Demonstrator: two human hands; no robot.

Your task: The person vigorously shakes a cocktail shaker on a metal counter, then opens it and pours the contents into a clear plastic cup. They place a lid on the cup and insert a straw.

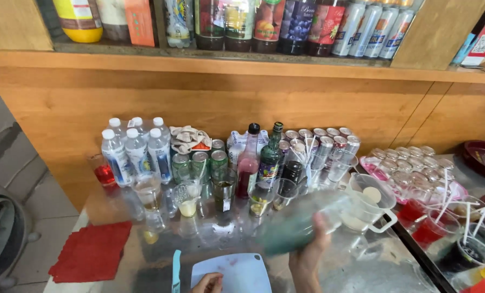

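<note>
- Our right hand is wrapped around a motion-blurred greenish bottle, held tilted above the desk beside the clear jug.
- Left hand rests on the pale cutting board, fingers curled, holding nothing we can see.
- Teal knife lies just left of the board.

Landmark: pale blue cutting board, faint pink stains on surface.
Left of board: knife, turquoise handle. Further left: red cloth, plain.
Right of board, above: blurred jar, clear with teal-green tint.
Behind board: green cans; clear water bottles, white caps, blue labels; dark green bottle; bottle of red liquid, black cap.
Far right: cups, red drink, white straws.
Backdrop: orange-brown wood panel.
</note>
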